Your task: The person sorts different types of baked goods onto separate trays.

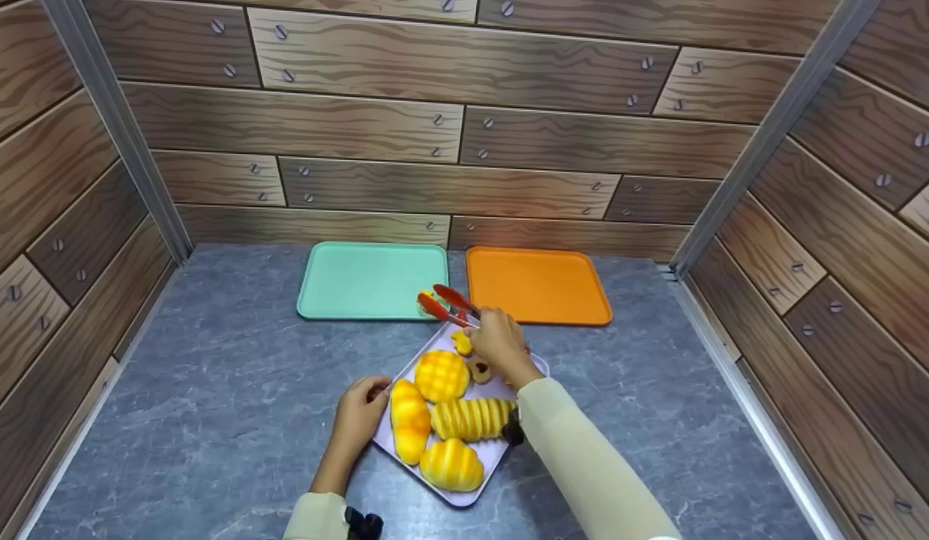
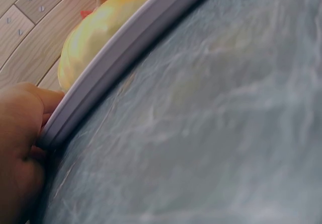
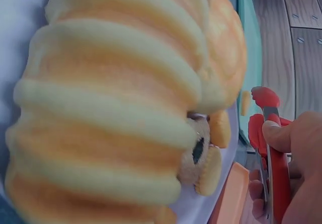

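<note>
My right hand (image 1: 501, 343) grips a pair of red-tipped tongs (image 3: 277, 171), whose two ends stand apart. Beside those ends, a small yellow piece (image 1: 424, 298) lies at the front right corner of the green tray (image 1: 367, 281). With the thumb at its rim, my left hand (image 2: 22, 133) holds the left edge of a lilac tray (image 2: 95, 78). On this tray lie a long bread roll (image 1: 410, 420), a round checked bun (image 1: 442, 375), a ridged loaf (image 1: 473, 418) and a striped bun (image 1: 452, 465). Small cookies (image 1: 480, 369) sit near the right hand, partly hidden by it.
An orange tray (image 1: 539, 289) lies to the right of the green one, by the back wall. Wood-patterned panels (image 1: 464, 135) enclose the grey marbled table (image 1: 232, 390) at the back and both sides.
</note>
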Demonstrator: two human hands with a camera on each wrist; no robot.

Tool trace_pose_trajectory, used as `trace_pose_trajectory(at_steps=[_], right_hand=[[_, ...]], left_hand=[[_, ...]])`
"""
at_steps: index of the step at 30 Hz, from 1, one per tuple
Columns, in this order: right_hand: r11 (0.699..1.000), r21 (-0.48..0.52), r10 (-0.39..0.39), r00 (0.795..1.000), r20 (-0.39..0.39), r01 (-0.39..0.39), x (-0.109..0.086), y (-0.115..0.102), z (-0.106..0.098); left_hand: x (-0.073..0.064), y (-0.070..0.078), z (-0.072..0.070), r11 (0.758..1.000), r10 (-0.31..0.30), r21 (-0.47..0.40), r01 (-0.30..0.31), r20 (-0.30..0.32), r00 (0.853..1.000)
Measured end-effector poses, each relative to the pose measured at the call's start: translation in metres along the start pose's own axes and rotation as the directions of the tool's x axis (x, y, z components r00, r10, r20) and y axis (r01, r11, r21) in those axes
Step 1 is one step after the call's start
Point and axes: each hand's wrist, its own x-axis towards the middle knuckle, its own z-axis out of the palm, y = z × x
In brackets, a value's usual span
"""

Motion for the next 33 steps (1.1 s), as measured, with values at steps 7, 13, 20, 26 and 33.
trace_pose_trajectory(at_steps=[7,13,20,26,33], right_hand=[[1.000,-0.027,-0.003,0.999,-0.038,0.002,-0.014,0.015,-0.018],[0.999,-0.041,-0.013,0.998,-0.054,0.010,-0.032,0.034,-0.029],[0.999,-0.024,-0.042,0.994,-0.105,0.039,-0.063,0.055,-0.036],[0.999,-0.026,-0.037,0.991,-0.125,0.034,-0.088,0.072,-0.037],[0.998,-0.046,-0.046,0.992,-0.116,0.041,-0.100,0.085,-0.034]], left_hand=[[-0.001,0.002,-0.001,1.000,-0.003,-0.010,0.003,0.013,1.000],[-0.001,0.001,0.000,1.000,-0.009,-0.015,0.009,0.005,1.000],[-0.002,0.001,0.002,1.000,0.004,-0.003,-0.004,-0.015,1.000],[-0.001,0.002,0.002,1.000,-0.024,-0.005,0.024,0.010,1.000],[-0.001,0.002,0.000,0.999,-0.037,-0.009,0.037,0.005,0.999]])
